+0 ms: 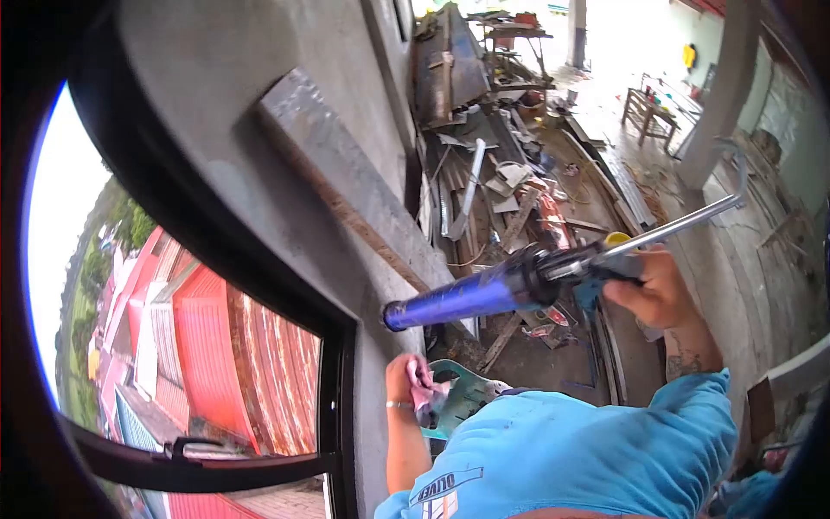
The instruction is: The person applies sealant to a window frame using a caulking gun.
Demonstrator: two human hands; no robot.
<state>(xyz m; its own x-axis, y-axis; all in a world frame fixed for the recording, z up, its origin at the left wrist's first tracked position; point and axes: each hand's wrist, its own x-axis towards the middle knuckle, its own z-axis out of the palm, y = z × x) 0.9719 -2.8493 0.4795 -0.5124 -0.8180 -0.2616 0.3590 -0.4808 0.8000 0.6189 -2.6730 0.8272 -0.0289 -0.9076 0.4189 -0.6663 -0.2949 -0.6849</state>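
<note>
My right hand (653,290) is closed around the handle of a caulking gun (471,298) with a blue barrel and a silver rod. The gun lies across my front, its barrel end pointing left toward the grey wall beside the window. Its tip is hard to make out. My left hand (400,379) is closed on a crumpled pinkish cloth (421,385), low by the wall. Beneath the cloth shows a pale green plastic seat or basin (450,421), partly hidden by my blue shirt.
A black-framed window (344,389) on the left looks out on red metal roofs (203,333). A wide plank (337,164) leans on the grey wall (233,52). Scrap wood and metal sheets (471,186) litter the floor ahead. A wooden chair (648,117) stands near a pillar (722,95).
</note>
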